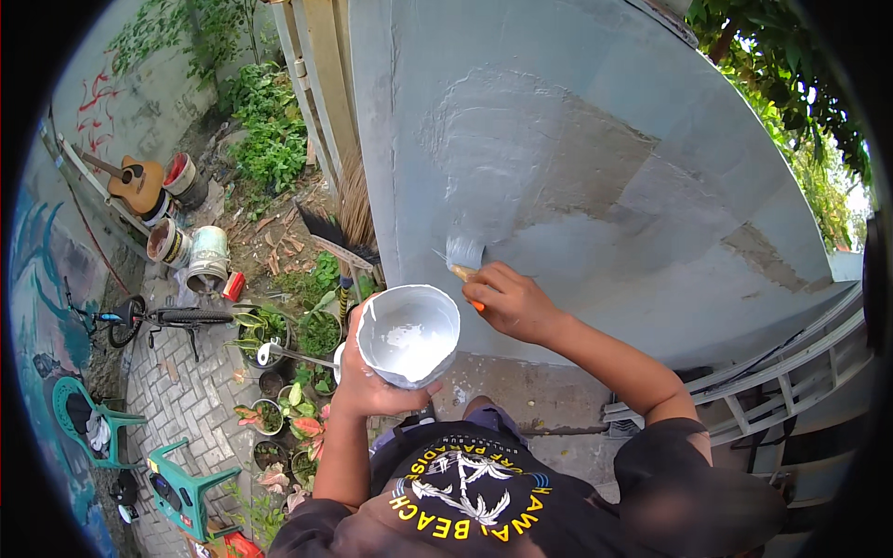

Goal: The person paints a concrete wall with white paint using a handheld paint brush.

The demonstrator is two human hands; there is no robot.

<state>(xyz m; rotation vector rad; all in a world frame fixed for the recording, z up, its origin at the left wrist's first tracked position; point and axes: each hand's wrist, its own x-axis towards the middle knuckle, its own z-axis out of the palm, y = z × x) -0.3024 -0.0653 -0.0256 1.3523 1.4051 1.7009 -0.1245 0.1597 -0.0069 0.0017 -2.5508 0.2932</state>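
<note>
A paintbrush [464, 256] with an orange-tipped handle is gripped in my right hand [508, 299], its wide bristles against the grey wall [521, 288]. Wet, glossy paint covers part of that wall above the brush, beside a rougher bare-looking patch [595, 158]. My left hand [372, 381] holds up a white paint tub [409, 335] from beneath and the left side, with the fingers wrapped round it. White paint lies in the tub's bottom and streaks its inner walls. The tub hangs lower and to the left of the brush, apart from it.
Potted plants [270, 416], a bicycle [177, 318] and green plastic stools [191, 488] stand on the paving at left. Buckets [206, 260], a guitar [139, 186] and brooms [353, 209] are farther off. A white ladder [772, 391] lies at right.
</note>
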